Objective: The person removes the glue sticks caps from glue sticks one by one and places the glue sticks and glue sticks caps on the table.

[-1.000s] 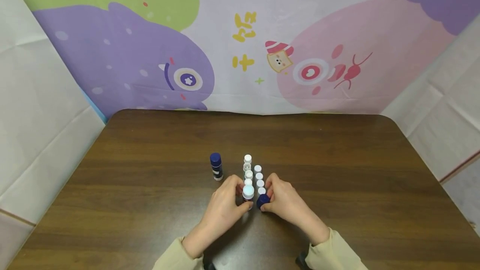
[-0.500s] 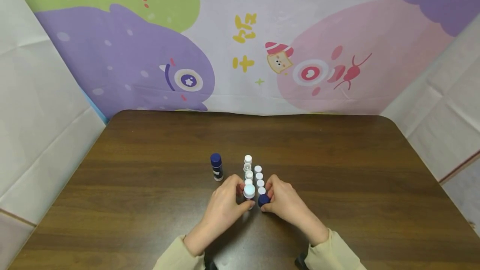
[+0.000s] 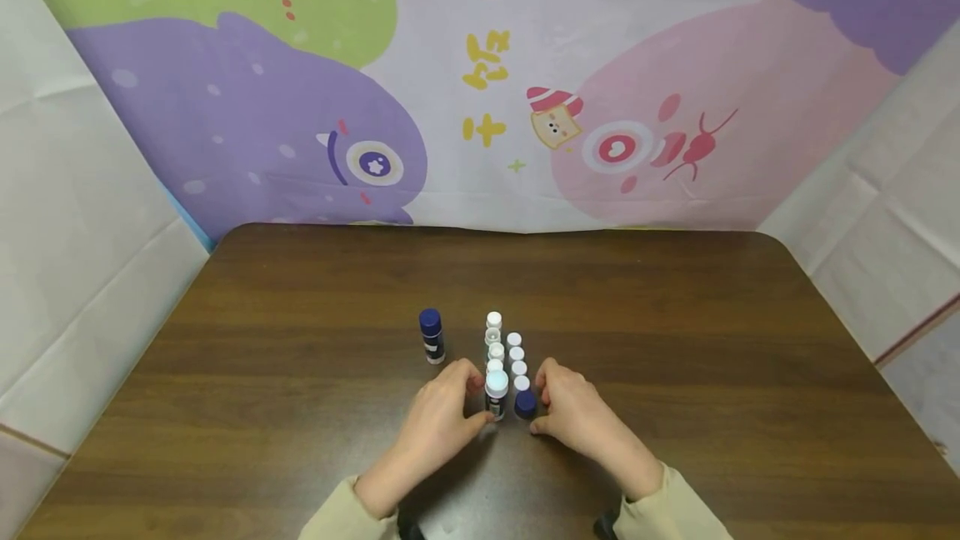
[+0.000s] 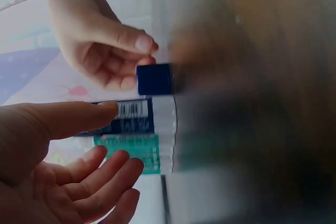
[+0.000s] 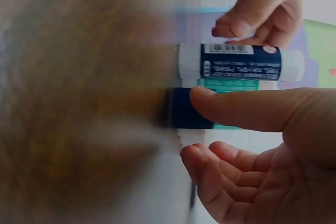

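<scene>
An uncapped glue stick [image 3: 496, 396] with a navy label and pale top stands upright at the near end of a row of white-topped sticks [image 3: 496, 352]. My left hand [image 3: 438, 415] is beside it, thumb close to its base and fingers spread apart. Whether the thumb still touches it, I cannot tell. A navy cap [image 3: 525, 404] sits on the table at the near end of a second row of white caps [image 3: 519, 368]. Around this cap my right hand [image 3: 576, 411] lies with relaxed, parted fingers. Green labels [image 4: 142, 153] show behind the navy one in the left wrist view.
A capped navy glue stick [image 3: 432, 337] stands apart, left of the rows. The brown wooden table [image 3: 675, 315] extends around them. Behind it hangs a cartoon-printed cloth [image 3: 480, 190], with white panels [image 3: 90, 232] at the sides.
My fingers have loosened and spread away from the glue stick on the left and from the navy cap on the right. The stick and the cap stay at the near ends of their rows.
</scene>
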Motion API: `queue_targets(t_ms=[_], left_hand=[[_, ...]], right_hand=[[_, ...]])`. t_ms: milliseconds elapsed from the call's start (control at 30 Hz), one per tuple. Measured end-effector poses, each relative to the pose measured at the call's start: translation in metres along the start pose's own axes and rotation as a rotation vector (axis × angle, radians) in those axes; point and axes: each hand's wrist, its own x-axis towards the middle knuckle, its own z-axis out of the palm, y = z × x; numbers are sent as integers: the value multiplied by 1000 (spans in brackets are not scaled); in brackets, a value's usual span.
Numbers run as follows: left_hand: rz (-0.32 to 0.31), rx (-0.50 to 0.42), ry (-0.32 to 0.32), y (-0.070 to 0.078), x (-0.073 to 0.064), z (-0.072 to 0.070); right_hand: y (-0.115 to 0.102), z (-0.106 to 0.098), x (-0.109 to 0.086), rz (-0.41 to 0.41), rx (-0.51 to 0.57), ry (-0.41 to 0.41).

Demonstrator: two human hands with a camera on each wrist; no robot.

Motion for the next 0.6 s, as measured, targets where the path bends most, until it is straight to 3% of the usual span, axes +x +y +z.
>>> queue_targets(t_ms=[133,333,467,600], left_hand=[[-4,27,16,-7,-1,-9],[-41,122,123,-24,2,-22],[-108,225,185,-37,5,-32],[-202,182,172,-46,10,-39]], right_hand=[[-4,-9,-2,-15,-23,19],[-13,-28,-3,-43,-74,65],[-21,-40,1,-77,-96,111],[-31,-50,9,-135,-112,136]])
